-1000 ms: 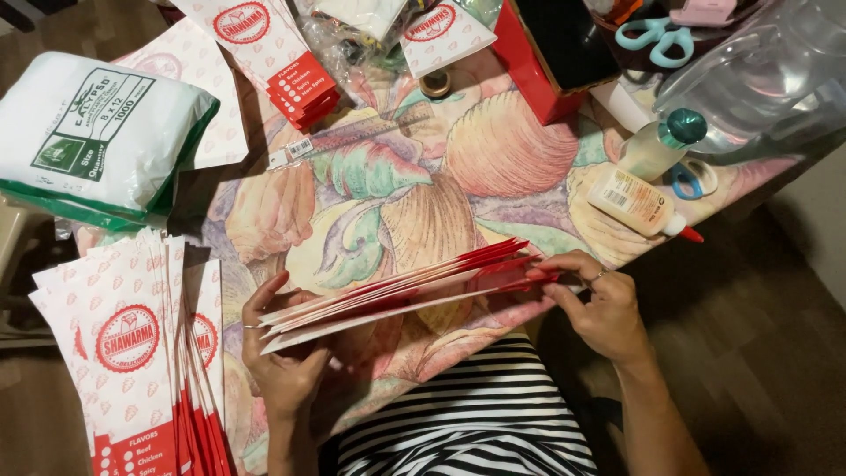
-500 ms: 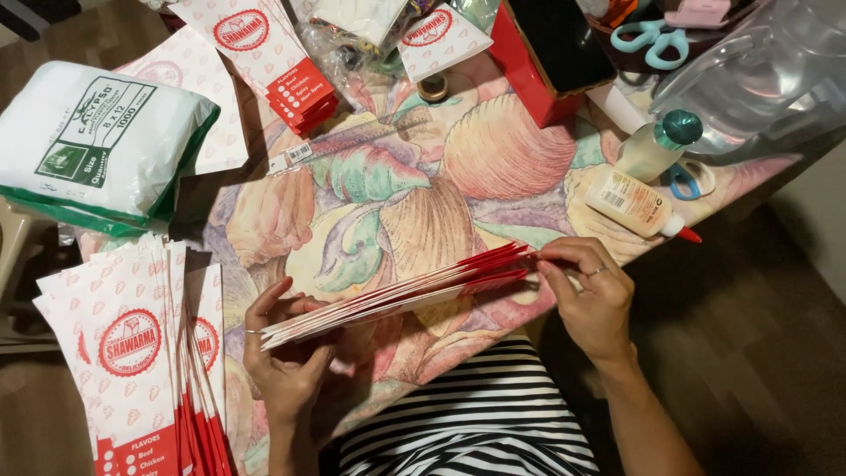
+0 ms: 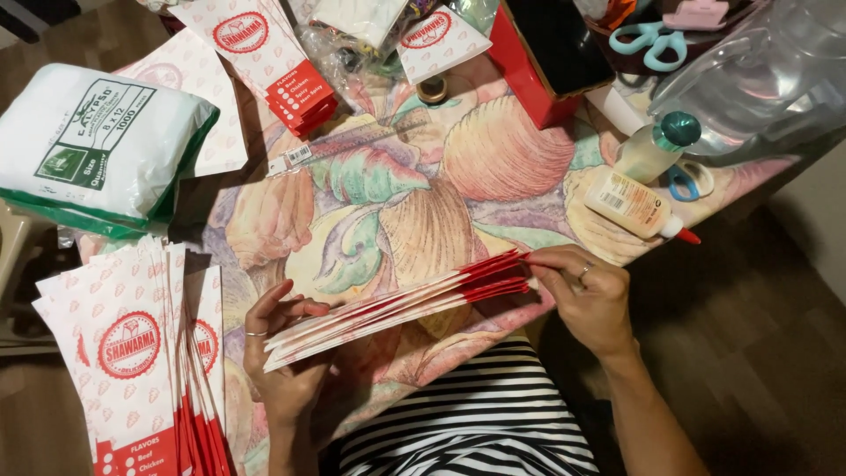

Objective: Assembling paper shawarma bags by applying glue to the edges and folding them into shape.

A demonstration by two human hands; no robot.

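At the lower centre of the frame, above a black-and-white striped garment [image 3: 467, 432], the stack of flat paper bags [image 3: 397, 308] lies edge-on between both hands, just over the near edge of the table [image 3: 493, 203]. The left hand [image 3: 286, 361] props the white end from below, its grip clamped on the stack with fingers curled over the top edge. The right hand [image 3: 590, 300] has its grip pinched on the red end, thumb and fingertips together on the edges. At the lower left, a fanned pile of the same printed bags [image 3: 132, 353] rests overlapping, red ends toward the viewer. Farther off, in the right half, a glue bottle [image 3: 636, 205] lies on its side beside a small bottle with a teal cap [image 3: 656, 148]. At the upper left sits a white and green plastic-wrapped pack [image 3: 97, 145]. Along the top edge lie more printed bags [image 3: 273, 57], a red box [image 3: 542, 57] and teal scissors [image 3: 652, 40].
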